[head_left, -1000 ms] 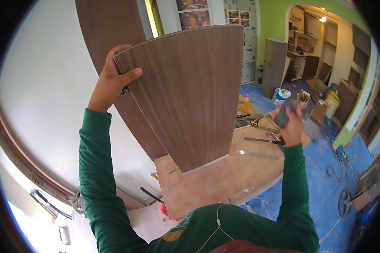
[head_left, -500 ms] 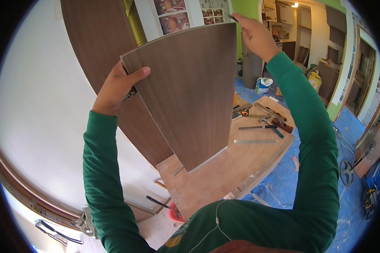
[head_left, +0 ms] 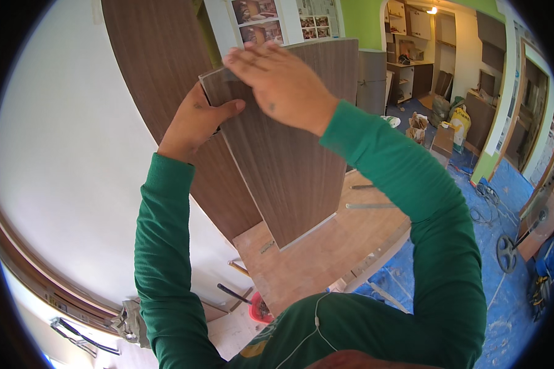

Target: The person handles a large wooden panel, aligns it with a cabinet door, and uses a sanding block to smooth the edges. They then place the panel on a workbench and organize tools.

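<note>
A tall brown wood-grain board (head_left: 289, 147) stands tilted before me, its lower end at the plywood worktop (head_left: 314, 261). My left hand (head_left: 197, 120) grips its left edge near the top corner, thumb on the face, fingers behind. Over the top edge, by that same corner, lies my right hand (head_left: 280, 83), fingers extended close together. A small thin grey piece (head_left: 230, 75) shows below its fingertips; most of it is hidden under the hand.
A taller brown panel (head_left: 160, 67) leans by the white wall at left. Metal strips (head_left: 369, 206) lie on the worktop, partly behind my right arm. A red dustpan (head_left: 260, 309) sits below. Blue sheeting (head_left: 498, 320) covers the floor at right, with cables (head_left: 489, 200) on it.
My right hand has swept left along the board's top edge, from the far right corner to near my left hand. The board and left hand have shifted slightly right in view.
</note>
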Tool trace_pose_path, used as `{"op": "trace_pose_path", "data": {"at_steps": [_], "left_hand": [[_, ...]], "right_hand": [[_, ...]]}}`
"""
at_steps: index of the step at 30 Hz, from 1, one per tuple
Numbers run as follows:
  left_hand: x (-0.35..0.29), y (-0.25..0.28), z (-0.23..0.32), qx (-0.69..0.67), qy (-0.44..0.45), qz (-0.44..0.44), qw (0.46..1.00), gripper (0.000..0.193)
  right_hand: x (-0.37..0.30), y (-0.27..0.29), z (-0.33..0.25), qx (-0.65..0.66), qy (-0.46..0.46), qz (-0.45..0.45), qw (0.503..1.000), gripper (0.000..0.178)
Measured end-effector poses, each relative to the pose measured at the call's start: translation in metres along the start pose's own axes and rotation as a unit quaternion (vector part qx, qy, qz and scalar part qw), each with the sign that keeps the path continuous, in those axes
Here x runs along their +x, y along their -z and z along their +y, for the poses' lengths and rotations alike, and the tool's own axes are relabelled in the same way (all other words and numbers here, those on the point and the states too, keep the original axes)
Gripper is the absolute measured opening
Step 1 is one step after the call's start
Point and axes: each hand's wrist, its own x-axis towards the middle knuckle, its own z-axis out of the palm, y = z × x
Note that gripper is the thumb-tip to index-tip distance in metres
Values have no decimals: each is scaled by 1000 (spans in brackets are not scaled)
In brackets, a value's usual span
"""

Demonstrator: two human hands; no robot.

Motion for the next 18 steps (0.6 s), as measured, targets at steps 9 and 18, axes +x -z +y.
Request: {"op": "trace_pose_path", "data": {"at_steps": [9,18], "left_hand": [[1,-8,-7,21,-22,6,1000,64],[0,1,-11,48,-49,-5,998,62]], "right_hand": [[-72,23,111,-78,-112,-7,991,67],[35,-17,-31,81,61,-4,995,63]]}}
